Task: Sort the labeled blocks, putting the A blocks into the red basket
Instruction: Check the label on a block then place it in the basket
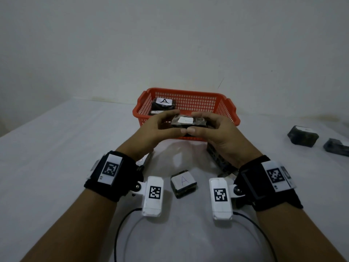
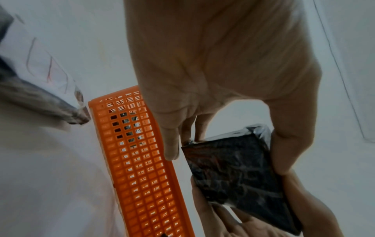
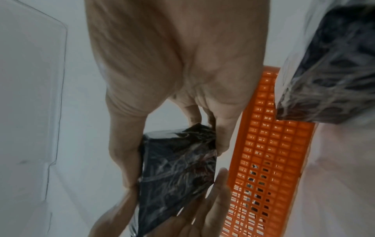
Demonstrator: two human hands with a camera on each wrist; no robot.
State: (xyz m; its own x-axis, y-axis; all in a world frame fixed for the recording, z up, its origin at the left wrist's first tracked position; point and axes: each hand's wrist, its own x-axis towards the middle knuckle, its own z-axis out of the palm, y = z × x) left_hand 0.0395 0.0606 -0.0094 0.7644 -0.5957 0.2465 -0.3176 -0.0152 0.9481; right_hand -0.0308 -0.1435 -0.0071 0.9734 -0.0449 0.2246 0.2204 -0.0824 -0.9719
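Observation:
Both hands hold one dark wrapped block in the air, just in front of the red basket. My left hand grips its left end and my right hand grips its right end, thumbs toward me. The block's white label faces up, but its letter is unreadable. The left wrist view shows the block pinched between thumb and fingers beside the basket wall. The right wrist view shows the same block and basket. A block marked A lies inside the basket on another labeled block.
On the white table a small block marked A sits between my wrists. One block lies under my right hand, and another is partly hidden under my left. Two more dark blocks rest at the far right.

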